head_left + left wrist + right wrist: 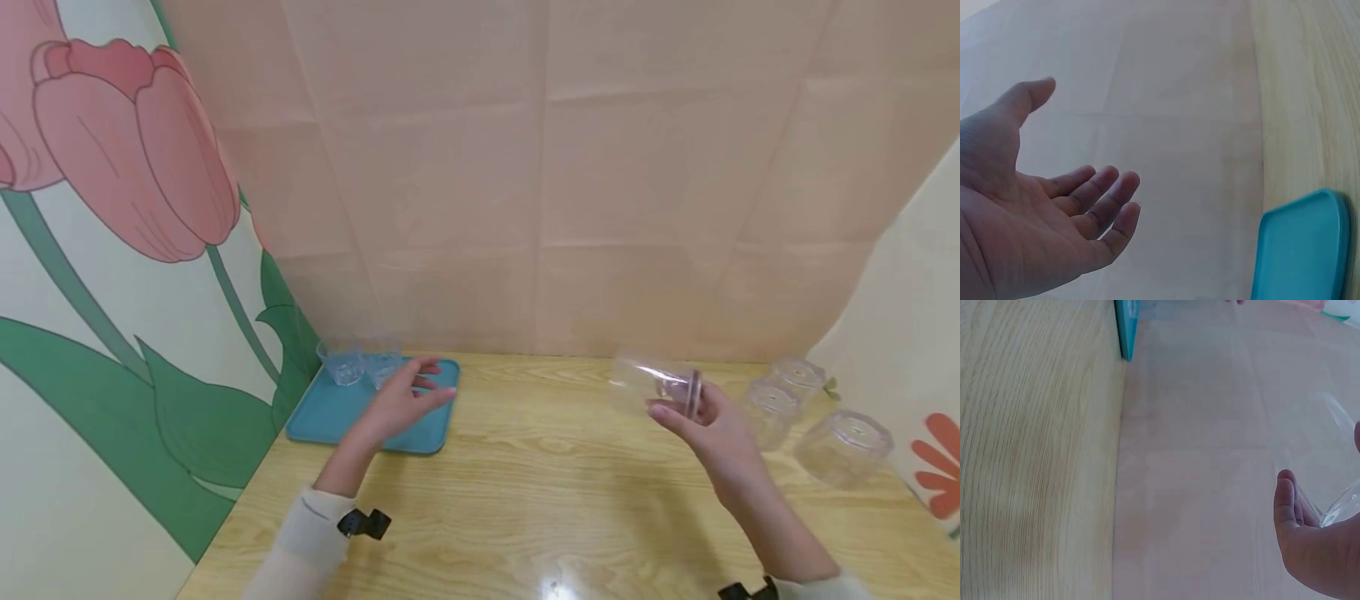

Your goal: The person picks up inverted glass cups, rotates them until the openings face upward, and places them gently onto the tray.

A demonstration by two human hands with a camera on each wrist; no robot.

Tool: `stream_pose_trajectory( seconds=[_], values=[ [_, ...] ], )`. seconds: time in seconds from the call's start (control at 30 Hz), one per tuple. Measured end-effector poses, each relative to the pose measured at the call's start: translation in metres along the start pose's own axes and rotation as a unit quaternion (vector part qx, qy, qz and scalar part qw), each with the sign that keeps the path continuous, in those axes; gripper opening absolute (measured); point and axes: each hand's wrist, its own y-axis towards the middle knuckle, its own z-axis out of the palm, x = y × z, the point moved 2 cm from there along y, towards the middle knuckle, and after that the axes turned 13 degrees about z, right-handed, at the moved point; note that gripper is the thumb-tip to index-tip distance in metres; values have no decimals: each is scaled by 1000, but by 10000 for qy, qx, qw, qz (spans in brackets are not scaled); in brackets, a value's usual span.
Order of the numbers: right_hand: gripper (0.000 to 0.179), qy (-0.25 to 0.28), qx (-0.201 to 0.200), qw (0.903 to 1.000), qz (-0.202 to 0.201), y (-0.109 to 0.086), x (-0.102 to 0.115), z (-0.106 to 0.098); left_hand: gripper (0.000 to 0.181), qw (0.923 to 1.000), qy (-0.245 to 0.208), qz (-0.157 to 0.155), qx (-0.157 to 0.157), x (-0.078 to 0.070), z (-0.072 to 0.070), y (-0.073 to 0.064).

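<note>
My right hand point(716, 442) grips a clear glass point(648, 383) near its base, tilted so that its mouth points left, above the right part of the table. In the right wrist view the same glass point(1319, 444) shows at the right edge, with the thumb and fingers around its lower end. My left hand point(401, 400) is empty, held over the blue tray point(420, 433) with fingers loosely bent; the left wrist view shows its open palm point(1029, 231). Two clear glasses point(347, 368) stand upright at the back of the tray, one partly behind the left hand.
Three clear glasses stand upside down at the table's right end: a front one point(843, 450), a middle one point(772, 408) and a back one point(798, 375). The wooden table point(525, 500) meets a pinkish cloth backdrop point(540, 208). A flower-printed wall point(135, 275) borders the left side.
</note>
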Motion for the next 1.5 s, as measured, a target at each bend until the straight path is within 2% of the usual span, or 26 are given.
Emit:
stream_pose_trajectory(
  seconds=[0.23, 0.37, 0.47, 0.63, 0.73, 0.9, 1.1, 1.5],
  values=[
    [41, 1081, 348, 9934, -157, 2, 3, 18, 69, 9991, -377, 185, 47, -10, 13, 2],
    [38, 1228, 465, 9913, -101, 3, 6, 29, 66, 9981, -560, 265, 59, -13, 21, 5],
    [39, 1133, 469, 9924, -63, 2, 9, 36, 65, 9972, -700, 262, 85, -15, 26, 7],
    [42, 1250, 632, 9901, -61, 2, 12, 46, 70, 9954, -898, 292, 188, -21, 33, 9],
    [43, 1575, 898, 9833, -175, 3, 14, 51, 73, 9947, -936, 309, 290, -24, 38, 10],
    [40, 2118, 1466, 9654, -396, 7, 17, 60, 74, 9929, -1044, 357, 453, -26, 48, 11],
    [41, 2263, 1816, 9556, -521, 9, 21, 72, 77, 9898, -1205, 393, 651, -29, 58, 10],
    [43, 2281, 1997, 9520, -431, 11, 27, 90, 75, 9868, -1286, 602, 781, -34, 70, 12]
  ],
)
